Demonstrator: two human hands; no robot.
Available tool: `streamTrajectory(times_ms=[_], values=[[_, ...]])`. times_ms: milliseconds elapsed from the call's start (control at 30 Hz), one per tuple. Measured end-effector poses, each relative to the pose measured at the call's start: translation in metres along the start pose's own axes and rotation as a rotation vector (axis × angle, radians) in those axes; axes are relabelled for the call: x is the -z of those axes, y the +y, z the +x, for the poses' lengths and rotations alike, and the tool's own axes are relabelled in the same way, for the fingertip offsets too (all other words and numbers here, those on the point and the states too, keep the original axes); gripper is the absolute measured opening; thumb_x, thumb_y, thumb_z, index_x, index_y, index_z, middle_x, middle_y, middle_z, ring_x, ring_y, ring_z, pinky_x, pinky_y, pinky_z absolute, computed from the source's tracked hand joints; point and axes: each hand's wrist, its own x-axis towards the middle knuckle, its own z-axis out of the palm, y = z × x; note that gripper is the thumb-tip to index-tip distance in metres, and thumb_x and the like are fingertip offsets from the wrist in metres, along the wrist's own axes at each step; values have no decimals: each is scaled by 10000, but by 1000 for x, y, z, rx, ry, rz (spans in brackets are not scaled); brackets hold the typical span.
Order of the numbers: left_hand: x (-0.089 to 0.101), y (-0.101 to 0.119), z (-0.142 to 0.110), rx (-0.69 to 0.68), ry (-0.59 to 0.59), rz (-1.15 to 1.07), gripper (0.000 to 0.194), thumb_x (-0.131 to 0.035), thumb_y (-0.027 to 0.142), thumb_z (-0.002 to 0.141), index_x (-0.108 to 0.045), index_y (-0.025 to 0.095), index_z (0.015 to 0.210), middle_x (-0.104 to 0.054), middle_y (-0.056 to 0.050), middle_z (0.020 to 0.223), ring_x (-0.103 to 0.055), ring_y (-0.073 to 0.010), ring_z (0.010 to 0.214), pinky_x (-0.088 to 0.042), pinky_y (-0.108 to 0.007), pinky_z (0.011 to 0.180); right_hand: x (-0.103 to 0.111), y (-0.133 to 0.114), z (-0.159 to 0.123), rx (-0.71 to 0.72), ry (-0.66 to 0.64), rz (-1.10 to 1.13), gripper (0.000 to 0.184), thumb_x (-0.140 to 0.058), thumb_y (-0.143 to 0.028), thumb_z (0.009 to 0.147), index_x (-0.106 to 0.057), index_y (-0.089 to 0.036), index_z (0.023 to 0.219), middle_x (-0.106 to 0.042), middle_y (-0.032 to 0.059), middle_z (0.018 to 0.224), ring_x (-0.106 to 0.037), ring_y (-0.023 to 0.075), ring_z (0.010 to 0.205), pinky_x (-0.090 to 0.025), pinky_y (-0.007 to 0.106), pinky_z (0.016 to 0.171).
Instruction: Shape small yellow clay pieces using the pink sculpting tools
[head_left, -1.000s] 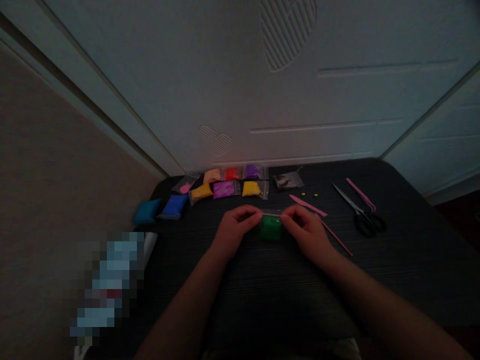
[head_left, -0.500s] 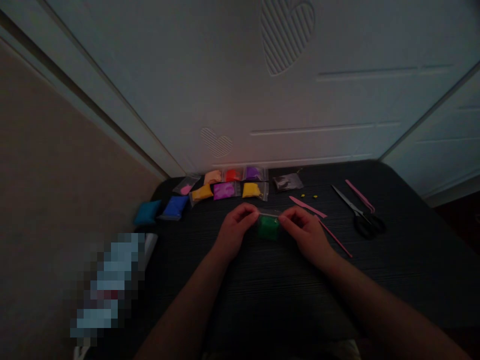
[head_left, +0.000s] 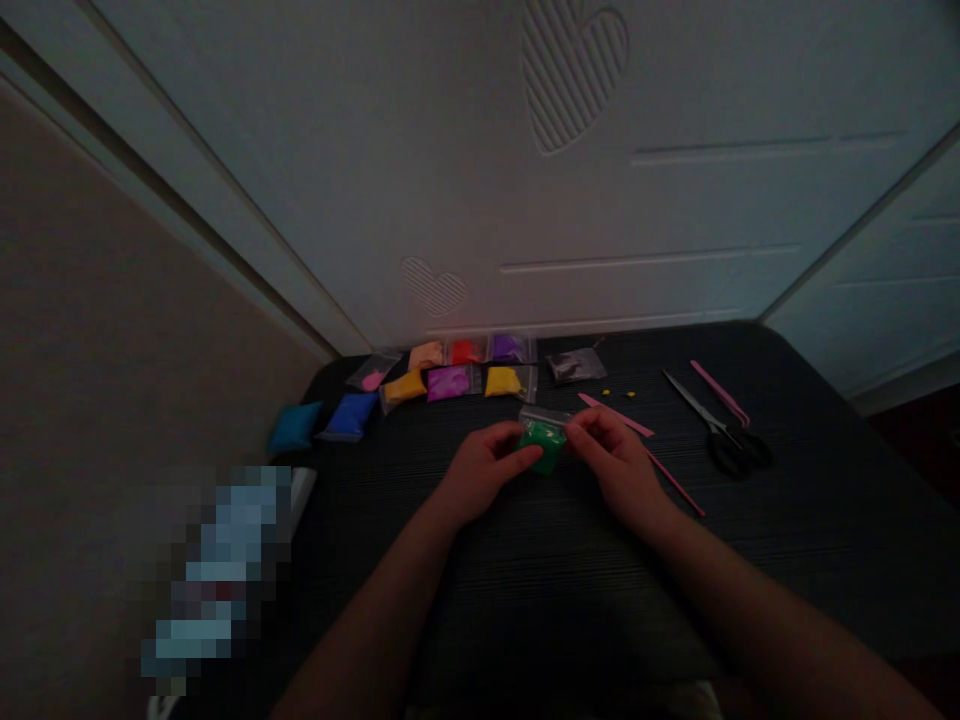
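Green packet [head_left: 551,438] held over desk [head_left: 570,590], nearer far edge. Left hand [head_left: 480,470] clamped on its side, right hand [head_left: 619,465] pinching upper corner. Probably light, soft, slick; best gripped by top strip [head_left: 544,414].

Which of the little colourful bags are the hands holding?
The green bag: the left hand grips it and the right hand pinches its right edge. No hand touches any other bag.
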Motion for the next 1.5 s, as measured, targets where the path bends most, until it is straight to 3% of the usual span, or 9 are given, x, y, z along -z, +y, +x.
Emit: streamTrajectory(times_ms=[133,300,467,667,800,967,1133,1300,1500], values=[[-1,-1,0,-16,30,17,250,-575,345,717,-612,169,890,-636,-30,856,-567,-176,796,-426,-300,741,0,1,0,16,-14,-15,156,-500,-353,783,-502,-197,782,-496,-16,713,-473,109,654,-394,238,608],[-2,-1,-1,-29,68,3,235,-582,333,712,-616,163,871,-628,-17,812,-556,-165,766,-420,-284,712,-1,4,-1,10,-124,-130,251,-564,-355,738,-529,-198,931,-566,13,837,-519,136,728,-419,271,650],[-3,-1,0,-11,67,-33,212,-602,327,697,-612,163,831,-619,-6,798,-549,-151,753,-414,-268,703,-3,6,-2,-13,-138,-159,219,-542,-371,753,-544,-189,873,-587,16,830,-537,146,745,-421,281,664],[-4,-3,0,4,-14,9,285,-602,356,686,-582,154,885,-586,-10,759,-521,-132,669,-410,-242,613,0,4,-2,-27,-81,-77,181,-556,-349,742,-530,-181,804,-570,-2,748,-521,129,673,-413,257,603],[-3,0,-3,1,-63,161,271,-528,397,733,-593,147,816,-524,9,656,-453,-111,589,-363,-218,536,2,2,-1,-15,-66,-56,185,-561,-353,736,-536,-180,797,-567,-6,727,-515,127,654,-414,260,600],[-5,6,-6,13,-86,154,273,-482,403,760,-556,147,697,-441,31,586,-379,-89,529,-304,-200,472,-1,3,1,-72,-92,-4,178,-568,-363,728,-538,-190,760,-567,-15,715,-524,129,652,-421,260,601],[-4,3,-5,-18,-31,91,304,-456,396,783,-495,145,615,-412,35,554,-354,-86,520,-281,-212,487,-1,-1,0,-37,-159,-58,201,-467,-369,802,-534,-186,850,-540,-18,738,-491,103,647,-389,228,585],[-2,1,-5,-10,-23,22,346,-430,398,801,-448,147,563,-407,34,536,-346,-87,513,-267,-221,497,-1,-4,-4,15,-316,-277,271,-412,-403,826,-506,-169,727,-514,-14,698,-457,104,629,-355,231,567],[-4,-3,-3,28,-32,-70,345,-472,422,769,-474,139,572,-414,31,535,-354,-87,516,-268,-219,493,-2,-6,-4,52,-357,-325,252,-390,-375,841,-516,-175,752,-497,-16,682,-460,115,654,-345,228,581]])
